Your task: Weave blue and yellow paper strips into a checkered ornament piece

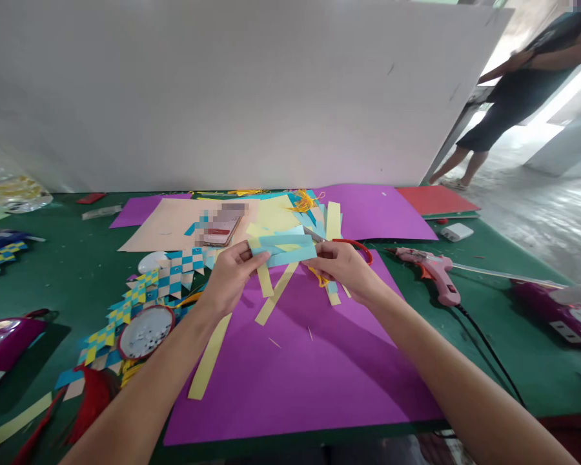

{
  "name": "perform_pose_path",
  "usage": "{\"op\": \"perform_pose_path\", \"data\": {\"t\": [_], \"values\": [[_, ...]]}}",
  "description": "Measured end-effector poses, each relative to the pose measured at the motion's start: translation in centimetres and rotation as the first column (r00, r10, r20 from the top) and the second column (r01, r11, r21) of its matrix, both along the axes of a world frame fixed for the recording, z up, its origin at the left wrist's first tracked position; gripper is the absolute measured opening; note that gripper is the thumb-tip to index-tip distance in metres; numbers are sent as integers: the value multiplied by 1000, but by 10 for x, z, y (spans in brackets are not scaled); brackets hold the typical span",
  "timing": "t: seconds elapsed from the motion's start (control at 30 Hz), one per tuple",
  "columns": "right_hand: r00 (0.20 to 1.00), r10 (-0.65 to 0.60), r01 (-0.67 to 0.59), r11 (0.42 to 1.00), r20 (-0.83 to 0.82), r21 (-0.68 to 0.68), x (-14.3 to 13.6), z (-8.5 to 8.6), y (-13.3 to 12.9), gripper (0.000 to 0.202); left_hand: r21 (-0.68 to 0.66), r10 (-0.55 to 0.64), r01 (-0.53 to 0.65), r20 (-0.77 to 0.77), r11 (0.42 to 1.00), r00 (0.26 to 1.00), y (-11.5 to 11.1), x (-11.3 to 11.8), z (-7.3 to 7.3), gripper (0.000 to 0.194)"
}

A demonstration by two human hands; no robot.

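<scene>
Above the purple sheet [300, 381], both my hands hold light blue paper strips [290, 248] with some pale yellow among them. My left hand [233, 268] pinches the strips' left end between thumb and fingers. The right end is between the thumb and fingers of my right hand [341, 263]. Loose yellow strips [277, 294] lie on the purple sheet below. Scissors with a red handle [363, 248] lie just behind my right hand, partly hidden by it.
Right: a pink glue gun [436, 271] with its cord and a white adapter [456, 232]. Left: woven checkered paper pieces [135, 297], a round container [146, 332] and red tassels [94, 394]. Behind are a phone [224, 226] and a white board [242, 97]. A person [527, 90] stands at the upper right.
</scene>
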State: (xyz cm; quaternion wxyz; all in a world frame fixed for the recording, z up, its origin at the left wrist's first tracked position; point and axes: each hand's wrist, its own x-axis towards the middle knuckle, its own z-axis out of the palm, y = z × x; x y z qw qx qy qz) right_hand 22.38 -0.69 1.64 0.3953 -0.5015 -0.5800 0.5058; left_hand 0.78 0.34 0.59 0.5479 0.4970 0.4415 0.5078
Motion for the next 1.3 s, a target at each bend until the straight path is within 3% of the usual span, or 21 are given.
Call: {"op": "perform_pose_path", "data": {"t": [0.33, 0.63, 0.87, 1.1, 1.3], "values": [[995, -18, 12, 998, -98, -60, -7, 0, -4, 23, -4, -22, 22, 19, 1000, 1000, -1, 1, 0, 38], [993, -72, 75, 996, -89, 37, -28, -8, -14, 24, -13, 23, -21, 120, 1000, 993, -1, 5, -2, 35], [994, -31, 32, 999, -109, 14, -44, -18, -19, 22, -12, 16, -14, 153, 1000, 988, -1, 7, -3, 31], [977, -24, 29, 999, -214, 21, -50, -21, -24, 21, -93, 33, -7, 277, 996, 960, -1, 10, -3, 30], [994, -17, 21, 999, -108, 36, -54, -22, -23, 18, -200, 44, 32, 368, 979, 929, -2, 13, -5, 20]]}}
